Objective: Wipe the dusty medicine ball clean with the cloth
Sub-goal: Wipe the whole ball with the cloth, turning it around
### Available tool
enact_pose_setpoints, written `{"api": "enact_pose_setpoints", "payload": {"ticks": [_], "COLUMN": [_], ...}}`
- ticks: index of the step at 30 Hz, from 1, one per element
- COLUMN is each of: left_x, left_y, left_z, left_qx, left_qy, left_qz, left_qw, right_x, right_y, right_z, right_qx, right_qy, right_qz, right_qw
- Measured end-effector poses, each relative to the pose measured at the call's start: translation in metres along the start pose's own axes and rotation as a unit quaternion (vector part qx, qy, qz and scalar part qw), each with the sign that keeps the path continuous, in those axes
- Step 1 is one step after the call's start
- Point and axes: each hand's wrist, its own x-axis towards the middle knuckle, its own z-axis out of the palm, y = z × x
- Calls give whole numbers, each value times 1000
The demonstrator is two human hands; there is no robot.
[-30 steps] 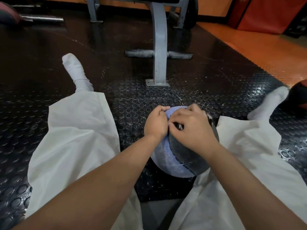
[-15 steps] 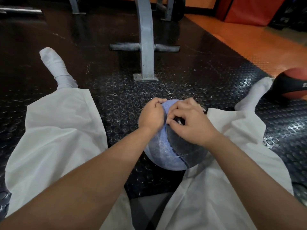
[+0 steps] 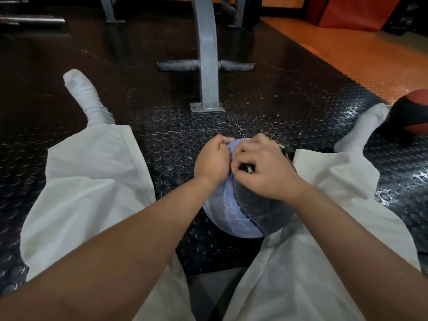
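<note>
On the black studded rubber floor (image 3: 176,144), between the person's spread legs in loose white trousers (image 3: 92,181), sits the blue-and-black, rough-skinned medicine ball (image 3: 254,209). Its right side touches the right trouser leg. Both hands are on its top, side by side and touching each other.

The left hand (image 3: 213,163) lies on the pale blue panel, fingers curled over the far upper edge and gripping the medicine ball. The right hand (image 3: 264,172) lies across the black panel, also clenched on it. Its thumb and forefinger are drawn together at a small dark-and-white speck (image 3: 248,169) near the seam. This may be a scrap of cloth or part of the ball's own surface; the view is too cramped to tell.

White dust streaks show on the black panel just below the right hand.

Beyond the ball a grey steel upright with a flat bolted foot (image 3: 206,66) stands on the floor, a padded crossbar (image 3: 203,66) through it. White-socked feet (image 3: 85,96) point outward at each side. Just beside the right foot lies a red-and-black ball (image 3: 414,112), at the edge of the orange flooring (image 3: 347,54).
</note>
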Motion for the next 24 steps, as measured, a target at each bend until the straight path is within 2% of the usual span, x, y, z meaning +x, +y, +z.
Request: {"api": "enact_pose_setpoints", "payload": {"ticks": [2,5,7,9,11,14,16,18,20,22,24], "left_x": [-2,-2,-1,2,6,7,5,4,3,4,6], "left_y": [0,3,7,9,5,-2,-1,1,4,7,8], "left_z": [1,8,12,11,7,0,-1,1,4,5,5], "left_qx": [11,41,69,104,129,82,60,63,61,51,50], "left_qy": [-2,7,15,15,-6,-73,-111,-111,-103,-100,-88], "left_qz": [11,20,14,19,69,128,102,72,61,50,51], "left_qw": [1000,999,997,994,989,986,987,989,991,992,994], "right_x": [4,22,32,37,34,26,26,32,39,42,40], "right_y": [10,33,38,33,18,6,14,28,40,42,28], "right_z": [-8,-20,-21,-17,-9,-11,-18,-23,-24,-23,-22], "right_qx": [60,159,113,10,-47,-12,42,102,102,37,9], "right_qy": [-27,5,-4,-37,-58,-96,-97,-58,-32,-52,-76], "right_qz": [31,168,223,189,120,72,92,174,256,258,205], "right_qw": [997,973,968,981,990,993,990,978,961,964,976]}}
